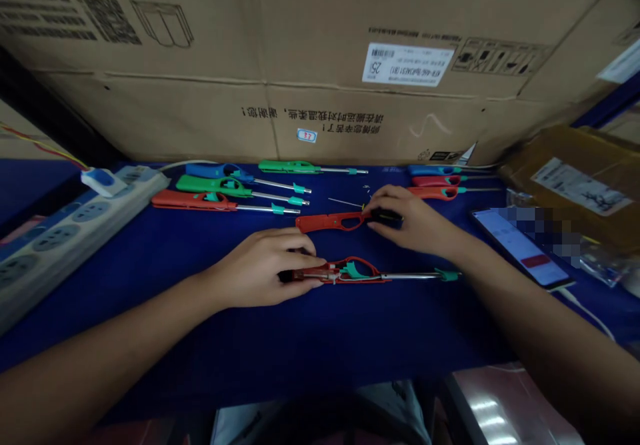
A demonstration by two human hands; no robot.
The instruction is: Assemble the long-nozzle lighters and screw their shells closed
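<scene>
- Left hand: curled shut over the handle end of an open red plastic lighter with teal trigger and long metal tube, which is pressed flat on the blue cloth.
- Right hand: fingers pinched on a small black part at the end of a loose red plastic shell half, just beyond the left hand.
- Judged unfinished: the shell half is kept apart from the lighter, whose insides are exposed.
- Judged done: 4 closed long-nosed lighters beyond the left hand, 3 closed lighters beyond the right.

An opened red lighter lies flat at frame centre, teal trigger showing, metal rod pointing right. Just above lies a red shell half, with a black piece — perhaps a cap — at its right end.
</scene>
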